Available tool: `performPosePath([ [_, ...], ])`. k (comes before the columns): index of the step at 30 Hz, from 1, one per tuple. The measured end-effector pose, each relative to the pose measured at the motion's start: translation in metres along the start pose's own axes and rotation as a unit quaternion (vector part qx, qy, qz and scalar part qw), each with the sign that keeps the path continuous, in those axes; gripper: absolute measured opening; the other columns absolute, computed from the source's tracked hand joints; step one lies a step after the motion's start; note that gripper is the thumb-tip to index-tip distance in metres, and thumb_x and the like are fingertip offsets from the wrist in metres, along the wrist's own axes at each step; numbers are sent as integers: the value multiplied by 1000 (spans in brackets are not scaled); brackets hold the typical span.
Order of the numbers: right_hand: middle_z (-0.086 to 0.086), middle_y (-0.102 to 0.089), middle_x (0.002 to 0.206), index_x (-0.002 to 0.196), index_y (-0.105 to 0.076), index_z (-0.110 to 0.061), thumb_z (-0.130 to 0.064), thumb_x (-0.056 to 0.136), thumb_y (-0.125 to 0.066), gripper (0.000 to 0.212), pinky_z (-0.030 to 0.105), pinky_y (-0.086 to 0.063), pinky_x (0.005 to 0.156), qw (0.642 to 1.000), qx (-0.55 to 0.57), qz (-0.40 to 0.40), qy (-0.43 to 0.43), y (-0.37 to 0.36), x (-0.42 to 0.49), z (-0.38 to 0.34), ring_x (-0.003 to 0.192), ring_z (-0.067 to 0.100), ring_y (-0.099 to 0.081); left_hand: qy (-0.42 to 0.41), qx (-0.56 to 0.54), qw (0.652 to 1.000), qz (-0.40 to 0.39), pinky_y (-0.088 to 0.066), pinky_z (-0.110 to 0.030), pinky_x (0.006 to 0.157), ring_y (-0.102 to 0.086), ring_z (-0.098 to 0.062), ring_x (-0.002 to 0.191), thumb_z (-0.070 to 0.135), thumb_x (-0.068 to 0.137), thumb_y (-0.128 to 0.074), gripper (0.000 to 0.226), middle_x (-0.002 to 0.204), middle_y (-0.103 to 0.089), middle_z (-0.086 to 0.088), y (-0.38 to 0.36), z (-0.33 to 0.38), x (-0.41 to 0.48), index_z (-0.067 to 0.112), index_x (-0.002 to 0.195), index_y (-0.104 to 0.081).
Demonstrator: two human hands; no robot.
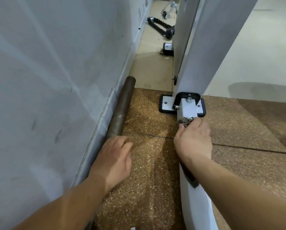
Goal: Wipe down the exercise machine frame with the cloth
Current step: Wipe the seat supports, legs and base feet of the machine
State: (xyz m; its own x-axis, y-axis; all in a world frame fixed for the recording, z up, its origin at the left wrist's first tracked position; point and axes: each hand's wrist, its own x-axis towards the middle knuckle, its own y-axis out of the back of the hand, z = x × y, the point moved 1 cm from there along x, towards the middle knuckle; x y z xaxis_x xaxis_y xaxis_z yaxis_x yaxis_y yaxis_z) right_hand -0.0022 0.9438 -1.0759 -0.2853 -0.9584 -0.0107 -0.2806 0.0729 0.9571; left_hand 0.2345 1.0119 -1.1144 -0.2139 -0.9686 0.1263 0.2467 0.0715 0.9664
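A dark brown cloth is seen bunched against the near end of a bolted grey bracket at the foot of the exercise machine frame, just right of the centre of the shot. The cloth is gripped by the right hand, whose fingers and thumb are curled tightly round it. A further dark strip, seemingly of the same cloth, is glimpsed under the wrist, on the white lower bar that runs down to the bottom edge. The machine's white upright is shown rising towards the top right, fixed to a black-edged foot plate set on the speckled rubber mat. The left hand is held palm down, lower left of centre, with the fingers relaxed and nothing held; whether the mat is touched cannot be told. Just beyond its fingertips, a dark pipe is laid along the base of the grey wall at left. Past the mat, on the pale tiled floor at top centre, a black rope handle is seen lying.
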Motion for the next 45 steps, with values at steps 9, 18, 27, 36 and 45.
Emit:
performPosePath([
  [9, 22, -37, 150, 160, -13, -2, -46, 105, -37, 75, 47, -44, 104, 999, 2, -49, -8, 10, -44, 17, 134, 38, -42, 15, 13, 999, -25, -23, -45, 117, -45, -23, 132, 27, 94, -58, 32, 139, -56, -2, 2, 4, 2, 21, 124, -68],
  [18, 19, -44, 147, 158, -21, -4, -48, 107, -28, 68, 48, -46, 100, 998, 46, -47, -21, 11, -41, 18, 131, 37, -49, 14, -24, 999, -46, -17, -37, 126, -34, -23, 147, 28, 100, -53, 37, 155, -45, -5, 4, 3, 0, 18, 134, -63],
  [27, -1, -60, 96, 102, -59, -13, -31, 111, -32, 34, 36, -39, 86, 901, 398, 59, -160, 41, -37, 40, 101, 25, -58, 28, -26, 996, -78, -6, -33, 125, -22, -21, 155, 43, 99, -50, 50, 166, -29, -2, 2, 1, 4, 25, 146, -53],
  [36, 4, -15, 172, 162, -28, -17, -43, 110, -34, 59, 33, -7, 126, 987, 35, -77, 135, 9, 46, 15, 158, 20, -8, 76, -13, 994, -71, -28, -43, 123, -35, -26, 148, 35, 92, -63, 52, 158, -43, -6, 13, -11, 50, 17, 141, -58],
  [45, 35, -30, 158, 154, -32, 8, -17, 96, -48, 66, 55, -21, 125, 989, -62, -7, 137, -7, 49, -7, 148, 49, -24, 73, -39, 995, -51, -18, -43, 128, -12, -19, 156, 21, 90, -58, 55, 165, -29, 0, -4, -20, 46, 19, 145, -55],
])
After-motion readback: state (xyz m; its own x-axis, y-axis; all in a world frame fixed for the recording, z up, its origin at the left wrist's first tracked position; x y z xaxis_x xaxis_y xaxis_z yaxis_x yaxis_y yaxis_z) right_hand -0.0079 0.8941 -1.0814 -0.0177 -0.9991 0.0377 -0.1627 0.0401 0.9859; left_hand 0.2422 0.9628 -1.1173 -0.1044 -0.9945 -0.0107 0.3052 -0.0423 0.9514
